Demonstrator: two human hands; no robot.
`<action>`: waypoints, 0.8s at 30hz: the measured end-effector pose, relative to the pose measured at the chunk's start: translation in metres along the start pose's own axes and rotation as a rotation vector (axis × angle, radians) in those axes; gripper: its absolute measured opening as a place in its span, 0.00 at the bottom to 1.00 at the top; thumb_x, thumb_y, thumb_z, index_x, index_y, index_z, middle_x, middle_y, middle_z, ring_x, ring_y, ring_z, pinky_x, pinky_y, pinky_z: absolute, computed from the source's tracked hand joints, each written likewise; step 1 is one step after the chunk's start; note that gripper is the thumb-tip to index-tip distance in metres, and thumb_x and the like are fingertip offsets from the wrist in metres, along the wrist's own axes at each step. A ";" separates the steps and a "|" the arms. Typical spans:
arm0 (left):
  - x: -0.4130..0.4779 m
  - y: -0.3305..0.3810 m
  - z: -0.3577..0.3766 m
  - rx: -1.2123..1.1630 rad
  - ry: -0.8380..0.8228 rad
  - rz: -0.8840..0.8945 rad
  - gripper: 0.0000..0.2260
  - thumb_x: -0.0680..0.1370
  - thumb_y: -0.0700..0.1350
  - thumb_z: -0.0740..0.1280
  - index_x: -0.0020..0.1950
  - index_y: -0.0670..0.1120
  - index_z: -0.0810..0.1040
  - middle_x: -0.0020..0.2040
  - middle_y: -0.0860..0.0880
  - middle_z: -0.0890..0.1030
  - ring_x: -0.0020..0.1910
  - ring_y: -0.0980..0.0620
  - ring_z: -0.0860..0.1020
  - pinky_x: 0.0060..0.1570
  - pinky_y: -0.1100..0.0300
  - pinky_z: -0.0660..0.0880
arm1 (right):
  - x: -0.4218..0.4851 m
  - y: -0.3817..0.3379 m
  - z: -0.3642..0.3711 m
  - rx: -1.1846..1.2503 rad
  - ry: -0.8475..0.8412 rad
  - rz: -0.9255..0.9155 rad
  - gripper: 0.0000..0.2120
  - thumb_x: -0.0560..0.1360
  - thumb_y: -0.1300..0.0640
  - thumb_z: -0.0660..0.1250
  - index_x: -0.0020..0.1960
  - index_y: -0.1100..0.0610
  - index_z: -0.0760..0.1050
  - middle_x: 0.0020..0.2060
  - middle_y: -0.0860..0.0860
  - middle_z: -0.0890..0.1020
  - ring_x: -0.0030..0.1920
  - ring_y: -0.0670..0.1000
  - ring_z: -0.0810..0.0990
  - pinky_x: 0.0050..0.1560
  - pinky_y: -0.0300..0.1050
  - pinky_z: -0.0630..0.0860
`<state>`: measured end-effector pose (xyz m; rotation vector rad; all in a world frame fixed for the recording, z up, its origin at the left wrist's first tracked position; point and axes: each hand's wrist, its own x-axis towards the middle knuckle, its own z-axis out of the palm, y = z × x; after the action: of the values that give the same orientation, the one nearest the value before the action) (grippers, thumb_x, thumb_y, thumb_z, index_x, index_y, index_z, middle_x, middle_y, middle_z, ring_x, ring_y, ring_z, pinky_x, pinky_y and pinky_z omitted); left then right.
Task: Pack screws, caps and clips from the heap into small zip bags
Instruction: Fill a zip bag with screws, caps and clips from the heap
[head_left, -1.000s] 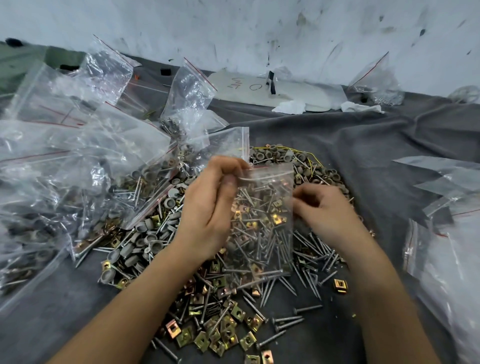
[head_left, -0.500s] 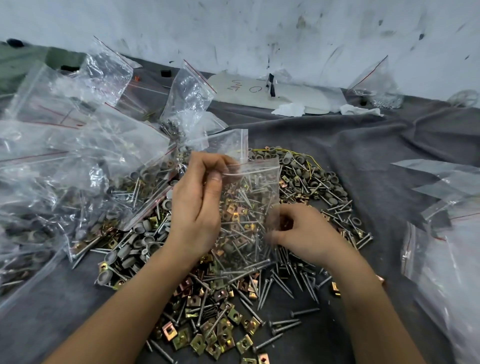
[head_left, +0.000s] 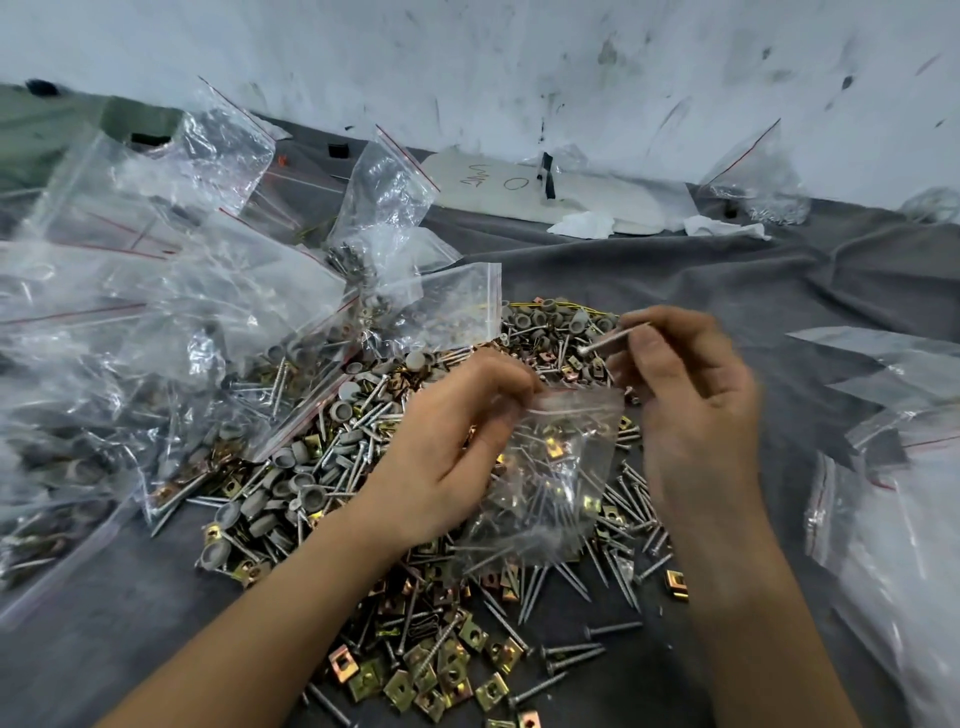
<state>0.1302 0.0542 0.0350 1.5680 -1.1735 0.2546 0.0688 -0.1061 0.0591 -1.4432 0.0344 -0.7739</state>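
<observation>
A heap (head_left: 332, 467) of silver screws, grey round caps and brass-coloured square clips covers the grey cloth in the middle. My left hand (head_left: 447, 457) pinches the top edge of a small clear zip bag (head_left: 550, 478) that hangs over the heap with screws and clips inside. My right hand (head_left: 691, 410) is raised beside the bag's mouth. It pinches a single silver screw (head_left: 613, 338) between thumb and fingers, just above and to the right of the bag's opening.
Many filled and empty zip bags (head_left: 171, 322) are piled at the left. More clear bags (head_left: 893, 499) lie at the right edge. A white sheet (head_left: 519, 187) and crumpled paper lie at the back by the wall. Loose clips (head_left: 415, 675) lie near me.
My right hand rose from the heap at the bag's lower right to beside the bag's mouth, now with a screw. The bag dropped lower in my left hand.
</observation>
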 end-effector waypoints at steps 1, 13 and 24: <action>0.000 0.000 0.000 0.007 -0.003 0.011 0.07 0.78 0.39 0.56 0.50 0.49 0.71 0.48 0.43 0.79 0.48 0.49 0.77 0.48 0.58 0.75 | -0.001 -0.001 0.001 -0.033 -0.055 -0.017 0.04 0.72 0.54 0.68 0.44 0.49 0.82 0.41 0.48 0.83 0.44 0.47 0.79 0.47 0.44 0.75; 0.001 -0.006 -0.006 0.058 0.224 0.053 0.06 0.81 0.40 0.55 0.53 0.47 0.71 0.51 0.51 0.77 0.52 0.52 0.77 0.52 0.60 0.72 | -0.002 0.003 0.004 -0.184 -0.119 0.041 0.09 0.76 0.56 0.63 0.49 0.59 0.80 0.45 0.50 0.84 0.47 0.48 0.82 0.49 0.40 0.77; 0.001 -0.007 -0.007 0.080 0.330 0.019 0.06 0.81 0.42 0.55 0.53 0.47 0.70 0.51 0.54 0.76 0.50 0.49 0.78 0.47 0.46 0.77 | 0.007 0.021 -0.020 -1.002 -0.673 0.405 0.04 0.72 0.52 0.72 0.42 0.51 0.79 0.36 0.45 0.81 0.39 0.45 0.78 0.39 0.36 0.72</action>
<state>0.1388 0.0589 0.0341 1.5154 -0.9289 0.5567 0.0744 -0.1283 0.0400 -2.4800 0.2127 0.1603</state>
